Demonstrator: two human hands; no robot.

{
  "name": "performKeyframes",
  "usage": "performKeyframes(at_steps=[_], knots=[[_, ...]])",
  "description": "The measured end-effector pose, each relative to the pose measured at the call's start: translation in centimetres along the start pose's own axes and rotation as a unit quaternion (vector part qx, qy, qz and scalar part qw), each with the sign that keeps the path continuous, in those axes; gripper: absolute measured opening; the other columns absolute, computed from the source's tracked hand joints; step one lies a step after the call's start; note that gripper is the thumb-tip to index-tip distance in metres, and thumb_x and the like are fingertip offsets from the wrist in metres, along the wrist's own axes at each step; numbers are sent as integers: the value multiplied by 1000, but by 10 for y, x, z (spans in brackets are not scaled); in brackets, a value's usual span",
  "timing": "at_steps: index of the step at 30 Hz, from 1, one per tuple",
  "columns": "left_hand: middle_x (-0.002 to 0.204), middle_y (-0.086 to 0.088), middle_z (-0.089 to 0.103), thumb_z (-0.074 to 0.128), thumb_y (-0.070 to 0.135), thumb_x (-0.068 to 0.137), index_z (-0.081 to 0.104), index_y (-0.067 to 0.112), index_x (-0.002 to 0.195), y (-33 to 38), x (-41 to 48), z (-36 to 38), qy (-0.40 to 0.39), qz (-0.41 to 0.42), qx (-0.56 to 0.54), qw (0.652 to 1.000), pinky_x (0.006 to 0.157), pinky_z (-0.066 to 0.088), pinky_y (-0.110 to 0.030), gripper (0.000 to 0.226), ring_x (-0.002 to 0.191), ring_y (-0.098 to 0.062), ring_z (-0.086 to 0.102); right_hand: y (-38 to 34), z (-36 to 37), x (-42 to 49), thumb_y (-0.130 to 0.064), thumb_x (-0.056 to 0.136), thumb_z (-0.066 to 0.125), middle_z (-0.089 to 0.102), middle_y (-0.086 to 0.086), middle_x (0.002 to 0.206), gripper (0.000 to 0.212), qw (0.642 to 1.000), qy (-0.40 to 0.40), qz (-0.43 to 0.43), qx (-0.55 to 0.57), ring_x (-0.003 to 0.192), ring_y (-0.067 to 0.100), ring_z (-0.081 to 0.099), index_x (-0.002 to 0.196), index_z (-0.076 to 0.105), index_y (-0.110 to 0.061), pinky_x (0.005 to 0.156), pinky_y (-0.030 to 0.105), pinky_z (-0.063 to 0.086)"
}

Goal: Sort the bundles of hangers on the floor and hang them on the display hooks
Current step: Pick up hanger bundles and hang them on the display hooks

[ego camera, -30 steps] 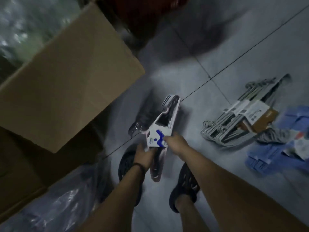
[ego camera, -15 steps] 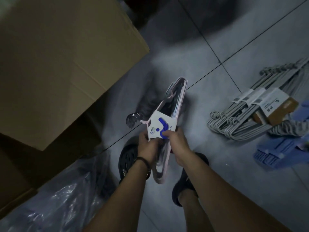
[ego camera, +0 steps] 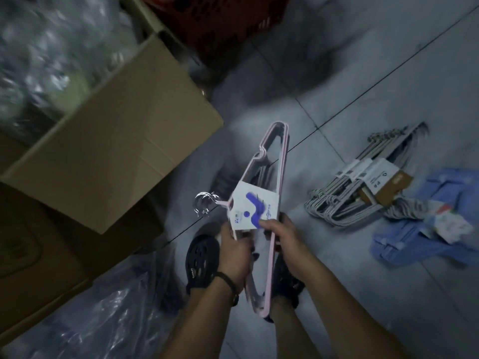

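Pink hanger bundle (ego camera: 272, 177) raised slightly since earlier; both hands (ego camera: 234, 251) (ego camera: 283, 239) clenched on it; white-blue label (ego camera: 255, 211) unreadable.

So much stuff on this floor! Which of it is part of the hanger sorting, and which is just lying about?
Part of the job:
- pink plastic hanger bundle with white-and-blue card label, held in both the left hand and right hand
- grey hanger bundles on the floor
- blue plastic hanger bundle

Lying about:
- brown cardboard box
- red plastic crate
- clear plastic bags
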State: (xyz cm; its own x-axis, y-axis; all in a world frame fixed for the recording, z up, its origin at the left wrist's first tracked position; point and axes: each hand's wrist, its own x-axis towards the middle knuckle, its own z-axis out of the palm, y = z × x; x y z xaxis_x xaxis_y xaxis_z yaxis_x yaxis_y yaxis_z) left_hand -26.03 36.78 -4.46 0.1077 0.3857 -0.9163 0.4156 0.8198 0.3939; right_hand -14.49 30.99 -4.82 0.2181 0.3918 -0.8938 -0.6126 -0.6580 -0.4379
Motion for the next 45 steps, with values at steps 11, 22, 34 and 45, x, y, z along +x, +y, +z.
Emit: performKeyframes(at_steps=[11,22,34,45], knots=[[114,14,62,56,14,102,29,36,129,171,-293,-1,-79,206,301,928,74,54,-17,44,104,-9,66,-255,-63,-334,-63,74,76,42,-5,129,79,703,178,-417,-549,123,17,40,138,51,-25,105,38,41],[122,-1,60,57,24,89,34,19,142,331,-545,1,-144,482,547,669,88,42,-29,58,107,-20,59,-380,-57,-577,-65,53,92,62,-9,138,102,760,50,-275,-586,117,17,62,141,52,-31,102,39,51],[126,-13,52,75,35,79,58,10,123,316,-669,-6,-29,820,230,524,99,41,-45,53,118,-31,47,-228,-46,-707,-37,54,102,63,-15,66,52,819,406,-406,-4,60,3,58,79,63,-13,62,21,47],[107,-6,76,77,37,84,57,8,119,201,-779,98,-563,336,181,733,82,62,-45,49,95,-28,76,-105,-12,-803,-21,76,84,74,28,112,43,672,320,-462,482,104,47,72,115,76,-3,95,56,57]])
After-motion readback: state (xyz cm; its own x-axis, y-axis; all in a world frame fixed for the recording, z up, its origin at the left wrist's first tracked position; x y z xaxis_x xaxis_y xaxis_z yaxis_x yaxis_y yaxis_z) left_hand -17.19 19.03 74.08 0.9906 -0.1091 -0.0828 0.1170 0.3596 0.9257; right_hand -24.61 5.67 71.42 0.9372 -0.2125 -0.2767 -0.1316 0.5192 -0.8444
